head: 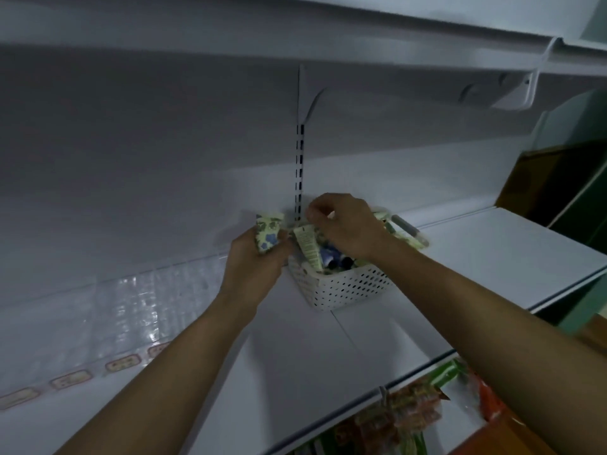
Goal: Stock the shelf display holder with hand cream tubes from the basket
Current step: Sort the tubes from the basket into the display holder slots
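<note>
A white perforated basket (345,285) stands on the white shelf (476,257) against the back wall, filled with several hand cream tubes. My left hand (253,267) is just left of the basket, shut on a pale green tube with blue flowers (267,233) held upright. My right hand (345,224) hovers over the basket, its fingers pinched at the top end of a cream-coloured tube (308,246) that leans in the basket. A clear plastic display holder (108,310) with several compartments lies on the shelf to the left.
An upper shelf (394,44) overhangs the work area on brackets. A slotted upright (299,165) runs down the back wall behind the basket. Packaged goods (404,415) hang below the shelf's front edge at lower right. Small labels (70,379) line the holder's front.
</note>
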Action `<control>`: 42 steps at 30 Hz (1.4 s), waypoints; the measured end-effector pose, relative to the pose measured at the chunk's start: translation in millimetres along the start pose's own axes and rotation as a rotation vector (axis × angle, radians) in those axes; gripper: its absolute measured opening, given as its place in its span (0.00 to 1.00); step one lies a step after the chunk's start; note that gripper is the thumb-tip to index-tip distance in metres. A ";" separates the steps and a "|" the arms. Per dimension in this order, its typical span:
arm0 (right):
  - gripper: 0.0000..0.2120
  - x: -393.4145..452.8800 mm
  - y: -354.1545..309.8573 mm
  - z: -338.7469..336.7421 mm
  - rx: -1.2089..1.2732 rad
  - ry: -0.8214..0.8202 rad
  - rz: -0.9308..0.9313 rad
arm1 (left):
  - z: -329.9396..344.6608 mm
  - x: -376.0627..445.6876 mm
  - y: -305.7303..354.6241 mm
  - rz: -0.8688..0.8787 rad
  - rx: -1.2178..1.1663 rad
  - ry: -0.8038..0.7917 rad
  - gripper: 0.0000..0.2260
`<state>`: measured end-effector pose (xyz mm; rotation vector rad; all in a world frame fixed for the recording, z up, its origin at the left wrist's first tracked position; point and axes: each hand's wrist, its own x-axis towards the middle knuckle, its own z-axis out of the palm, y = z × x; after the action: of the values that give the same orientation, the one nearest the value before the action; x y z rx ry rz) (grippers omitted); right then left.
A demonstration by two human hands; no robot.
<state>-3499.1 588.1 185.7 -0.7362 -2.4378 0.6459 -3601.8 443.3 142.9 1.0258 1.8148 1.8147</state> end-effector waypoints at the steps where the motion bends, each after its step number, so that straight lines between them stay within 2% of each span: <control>1: 0.15 4.3 1.0 8.3 -0.065 -0.062 0.016 | -2.9 0.2 -2.7 -0.032 -0.016 0.019 0.06; 3: 0.14 8.9 2.0 19.0 -0.082 -0.094 0.039 | -6.1 1.1 -6.2 -0.047 -0.014 0.047 0.06; 6: 0.11 11.9 -1.0 14.7 0.009 0.097 -0.008 | -6.0 3.9 -4.5 0.022 0.006 0.022 0.04; 8: 0.08 12.2 -10.6 2.9 0.132 0.203 -0.035 | -3.0 6.9 -1.0 0.082 0.052 -0.024 0.07; 12: 0.09 17.3 -21.4 -8.0 0.378 0.193 -0.069 | 6.6 9.7 11.1 0.133 -0.010 -0.058 0.07; 15: 0.10 18.3 -22.5 -4.0 0.463 0.144 -0.009 | 8.2 9.2 14.5 0.095 -0.070 -0.075 0.03; 17: 0.12 19.5 -15.6 0.2 0.329 0.097 0.045 | 5.3 10.1 10.7 0.055 -0.105 -0.052 0.04; 20: 0.12 19.3 3.5 7.8 -0.185 -0.120 0.048 | 0.6 12.6 4.8 -0.002 -0.134 0.001 0.04; 21: 0.13 17.7 7.5 10.6 -0.290 -0.200 0.066 | -0.5 14.0 2.5 -0.021 -0.124 0.019 0.04; 25: 0.15 15.7 10.1 17.4 -0.410 -0.299 0.066 | -0.4 19.1 -6.1 -0.057 -0.062 0.028 0.04; 26: 0.11 15.8 8.6 16.1 -0.378 -0.277 0.055 | -0.1 20.0 -7.9 -0.060 -0.073 0.016 0.05; 28: 0.12 15.8 4.7 10.5 -0.234 -0.168 0.049 | 0.8 20.8 -8.5 -0.061 -0.104 -0.002 0.05; 31: 0.12 16.1 -4.6 0.0 0.098 0.013 0.062 | 2.4 19.2 -5.6 -0.013 -0.128 -0.006 0.06; 34: 0.10 12.8 -16.5 -3.7 0.550 -0.052 0.141 | 5.4 21.5 -3.8 0.074 -0.099 -0.015 0.11; 36: 0.05 11.8 -20.3 -3.3 0.684 -0.121 0.184 | 7.4 25.4 -2.0 0.089 -0.078 -0.034 0.14; 38: 0.06 15.9 -13.5 0.3 0.586 -0.069 0.191 | 7.2 28.8 -1.7 0.052 -0.025 -0.022 0.09; 40: 0.08 25.4 5.0 4.6 0.180 0.015 0.096 | 5.2 29.9 -3.4 -0.003 -0.003 -0.015 0.10; 42: 0.11 30.5 18.5 7.9 -0.243 -0.080 0.003 | 2.4 31.5 -8.1 -0.065 -0.040 -0.007 0.13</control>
<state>-3519.0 618.0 179.3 -0.8216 -2.6194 0.3900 -3622.8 468.2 142.0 0.9461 1.7800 1.7989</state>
